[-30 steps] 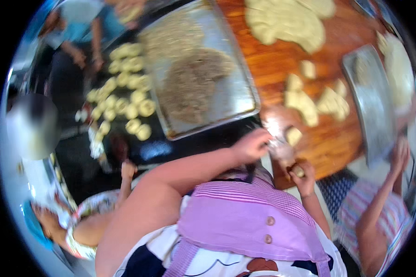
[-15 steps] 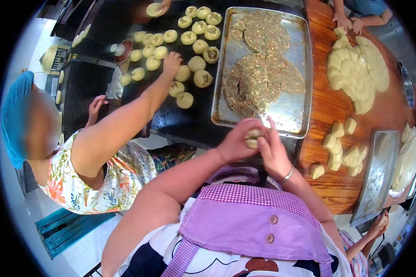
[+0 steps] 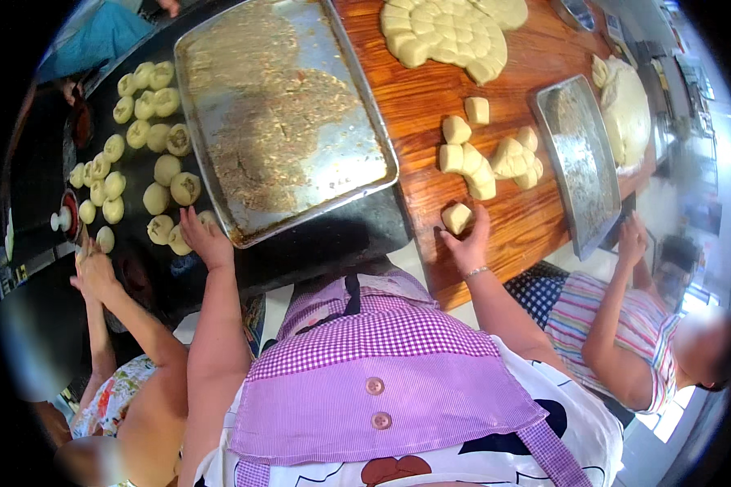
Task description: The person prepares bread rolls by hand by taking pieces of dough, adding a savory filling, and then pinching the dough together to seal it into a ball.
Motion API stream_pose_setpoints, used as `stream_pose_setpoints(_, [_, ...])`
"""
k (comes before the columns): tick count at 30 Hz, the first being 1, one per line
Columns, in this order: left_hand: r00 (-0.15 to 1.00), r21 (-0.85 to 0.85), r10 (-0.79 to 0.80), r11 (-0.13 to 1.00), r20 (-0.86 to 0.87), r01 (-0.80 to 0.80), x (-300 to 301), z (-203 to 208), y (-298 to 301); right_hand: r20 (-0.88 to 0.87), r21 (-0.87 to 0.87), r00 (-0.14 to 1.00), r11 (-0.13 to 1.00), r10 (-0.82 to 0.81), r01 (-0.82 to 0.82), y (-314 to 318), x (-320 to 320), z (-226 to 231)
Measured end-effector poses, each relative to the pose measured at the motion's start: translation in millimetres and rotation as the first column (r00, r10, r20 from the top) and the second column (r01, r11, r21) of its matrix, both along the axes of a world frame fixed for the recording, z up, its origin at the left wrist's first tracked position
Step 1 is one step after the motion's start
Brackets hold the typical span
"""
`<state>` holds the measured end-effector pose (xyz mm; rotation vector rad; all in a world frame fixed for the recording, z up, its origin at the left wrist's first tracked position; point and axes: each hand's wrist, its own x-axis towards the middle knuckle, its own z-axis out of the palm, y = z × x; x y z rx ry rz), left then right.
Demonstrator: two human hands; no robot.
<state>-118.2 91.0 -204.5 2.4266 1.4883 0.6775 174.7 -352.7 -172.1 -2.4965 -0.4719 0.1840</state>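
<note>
My left hand (image 3: 204, 237) reaches onto the black griddle (image 3: 325, 239), its fingers resting at a filled dough ball (image 3: 207, 218) at the near end of several round dough balls (image 3: 138, 138). My right hand (image 3: 469, 243) lies on the wooden table (image 3: 430, 89) with its fingers on a cut dough piece (image 3: 456, 217). More cut dough pieces (image 3: 483, 158) lie just beyond it. Between my hands sits a metal tray (image 3: 284, 122) spread with crumbly brown filling. Whether either hand grips its dough I cannot tell.
A large scored dough slab (image 3: 451, 32) lies at the table's far end. A second metal tray (image 3: 581, 162) and a dough mass (image 3: 625, 105) sit at right. One person's hand (image 3: 93, 272) works at the griddle on my left; another person (image 3: 650, 325) stands at right.
My hands were together over the filling tray, closing a dough ball. They have parted: the left went to the griddle's dough balls, the right to a cut dough piece on the table.
</note>
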Motion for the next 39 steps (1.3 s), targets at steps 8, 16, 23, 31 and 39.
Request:
stream_pose_setpoints(8, [0.933, -0.092, -0.297, 0.943, 0.205, 0.321, 59, 60, -64, -0.069, -0.183, 0.987, 0.971, 0.144, -0.155, 5, 15, 18])
stream_pose_setpoints(16, [0.734, -0.156, -0.621, 0.725, 0.273, 0.671, 106, 88, -106, 0.005, -0.359, 0.862, 0.805, 0.507, -0.472, 34, 29, 31])
stream_pose_setpoints(23, [0.715, -0.244, -0.649, 0.672, 0.259, 0.699, 121, 92, -127, -0.091, -0.435, 0.913, 0.808, 0.399, -0.397, 46, 33, 14])
stream_pose_setpoints(31, [0.706, -0.287, -0.665, 0.646, 0.242, 0.707, 120, 102, -129, -0.121, -0.451, 0.855, 0.740, 0.504, -0.499, 65, 11, 8])
stream_pose_setpoints(39, [0.675, -0.302, -0.700, 0.607, 0.234, 0.735, 128, 108, -136, -0.114, -0.406, 0.864, 0.770, 0.491, -0.491, 48, 0, 8])
